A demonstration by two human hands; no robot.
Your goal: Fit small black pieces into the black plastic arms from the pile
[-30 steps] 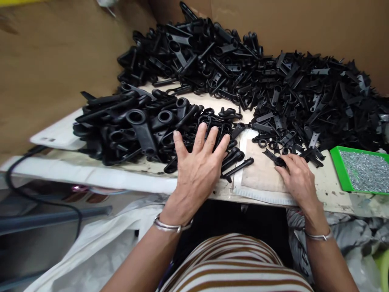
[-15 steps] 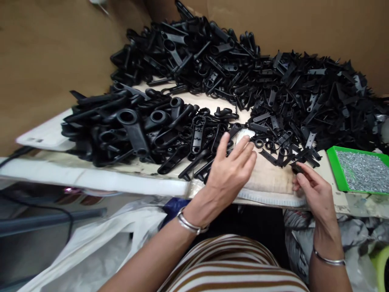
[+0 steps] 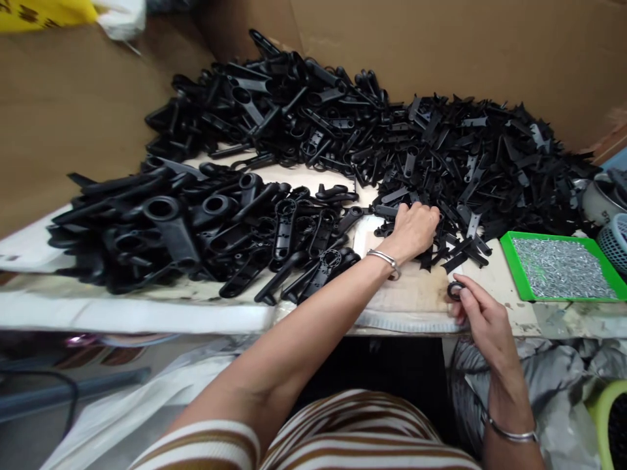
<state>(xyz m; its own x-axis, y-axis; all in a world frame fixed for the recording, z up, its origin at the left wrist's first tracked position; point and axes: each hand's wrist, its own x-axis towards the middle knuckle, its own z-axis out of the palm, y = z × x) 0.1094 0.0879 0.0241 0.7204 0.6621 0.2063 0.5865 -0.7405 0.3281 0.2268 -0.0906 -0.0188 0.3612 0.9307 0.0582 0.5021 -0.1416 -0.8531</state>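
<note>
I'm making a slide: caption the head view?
Left hand at heaped black parts; right hand holding a ring-shaped piece near a green tray.

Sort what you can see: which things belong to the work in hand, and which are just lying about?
Work in hand:
black part with a ring, in the right hand
pile of small black parts, at the left hand
green tray of metal pins, probably

Apparently just lying about:
blue basket
yellow sheet
</note>
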